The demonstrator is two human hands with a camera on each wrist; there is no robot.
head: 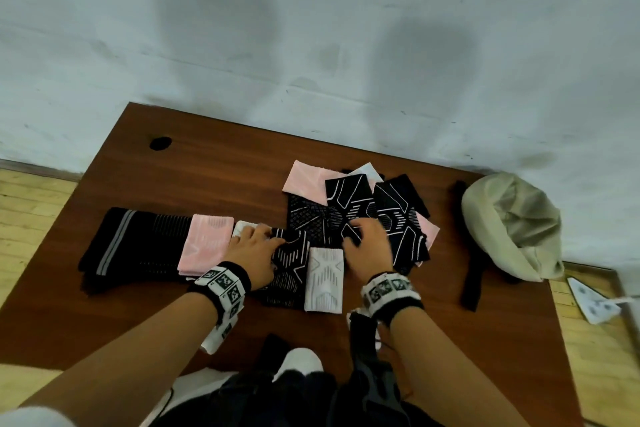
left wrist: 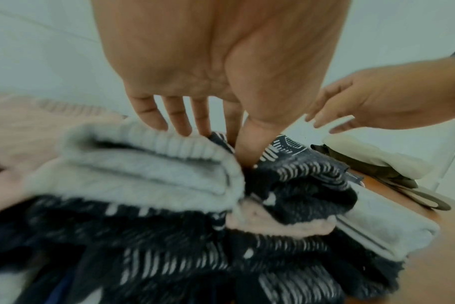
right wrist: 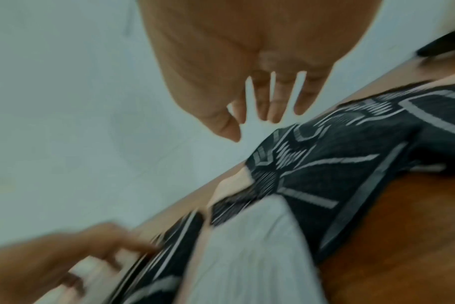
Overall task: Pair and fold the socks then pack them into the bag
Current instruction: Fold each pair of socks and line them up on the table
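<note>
My left hand (head: pixel 254 251) reaches down, its straight fingers (left wrist: pixel 178 121) touching a white sock (left wrist: pixel 148 164) and a black patterned sock (head: pixel 292 258). My right hand (head: pixel 369 248) hangs above the black socks (head: pixel 360 215), fingers loose, holding nothing. I count three pink pieces. The beige bag (head: pixel 512 229) sits right of the socks; I cannot tell what is inside.

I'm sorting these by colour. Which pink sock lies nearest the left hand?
The pink sock lying over the long black sock, just beside the left hand; the other pink ones sit farther back, behind the patterned black socks.
</note>
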